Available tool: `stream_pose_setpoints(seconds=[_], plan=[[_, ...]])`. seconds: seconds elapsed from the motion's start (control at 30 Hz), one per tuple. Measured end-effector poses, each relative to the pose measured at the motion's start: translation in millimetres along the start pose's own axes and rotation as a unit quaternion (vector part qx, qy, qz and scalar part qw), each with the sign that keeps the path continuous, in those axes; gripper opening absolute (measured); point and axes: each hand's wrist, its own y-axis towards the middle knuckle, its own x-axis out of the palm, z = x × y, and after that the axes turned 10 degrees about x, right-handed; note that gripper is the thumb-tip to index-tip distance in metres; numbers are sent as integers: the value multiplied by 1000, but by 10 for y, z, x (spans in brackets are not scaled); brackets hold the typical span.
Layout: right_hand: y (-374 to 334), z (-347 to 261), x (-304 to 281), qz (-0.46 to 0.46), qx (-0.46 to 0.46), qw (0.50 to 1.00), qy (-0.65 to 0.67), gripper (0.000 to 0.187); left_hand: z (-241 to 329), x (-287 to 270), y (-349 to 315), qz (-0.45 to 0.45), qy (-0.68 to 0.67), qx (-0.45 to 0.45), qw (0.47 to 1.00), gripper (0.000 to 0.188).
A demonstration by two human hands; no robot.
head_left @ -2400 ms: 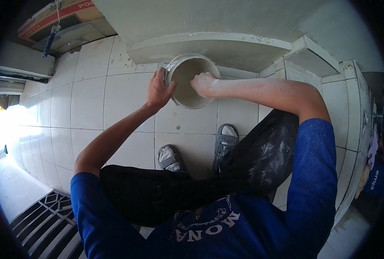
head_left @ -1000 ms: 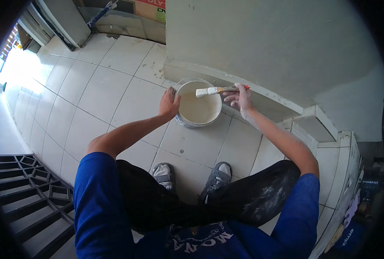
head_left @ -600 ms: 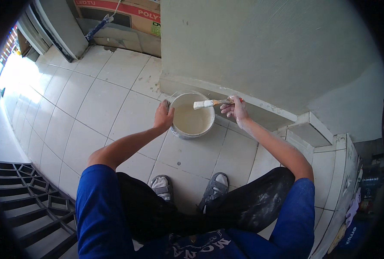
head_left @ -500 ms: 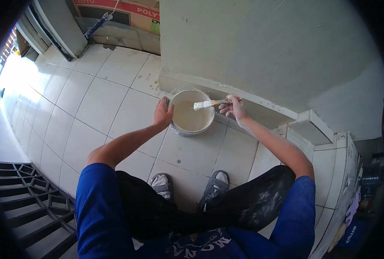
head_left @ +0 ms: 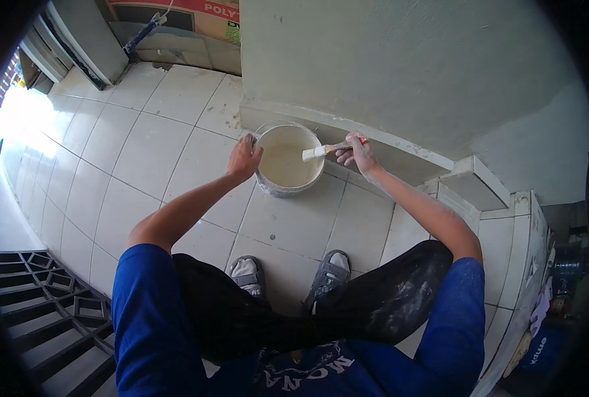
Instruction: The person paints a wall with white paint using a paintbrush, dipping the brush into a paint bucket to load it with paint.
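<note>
A white bucket (head_left: 266, 184) stands on the tiled floor in front of me, holding pale, cream-coloured liquid (head_left: 286, 165). My left hand (head_left: 245, 161) is closed on the left side of its rim. In my right hand (head_left: 359, 155), whitened with paint or dust, is a paintbrush (head_left: 314, 153), gripped by its handle. The brush lies across the bucket's right rim, its white-coated bristles over the inside of the bucket. Whether the brush touches the rim I cannot tell.
A grey-green wall (head_left: 400, 73) with a low ledge (head_left: 400, 147) rises just beyond the bucket. A paint roller (head_left: 142, 34) leans by a cardboard box (head_left: 208, 23) at the back left. Black metal grating (head_left: 49, 311) lies at lower left. My sandalled feet (head_left: 248, 272) are near the bucket.
The paintbrush has shifted right, toward the bucket's right rim, and its bristles now angle down more. My left hand keeps its hold on the bucket. The whole view has shifted slightly.
</note>
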Motion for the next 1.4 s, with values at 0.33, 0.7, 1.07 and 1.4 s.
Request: stream_pose_setpoints(seconds=[0.33,0.7,1.07,1.4], plan=[[6,-9,14,24,0,999,-49,23,47,-56,-31,-7,10,9,1000,42],[9,-46,10,22,8,999,-46,25,63,-81,46,-22,20,9,1000,43],[-115,-404,51,5,29,995,91,33,-72,-14,82,-123,18,-57,991,56],[-185,-1216,-145,47,-179,982,27,23,76,-142,153,-163,-107,-108,975,51]])
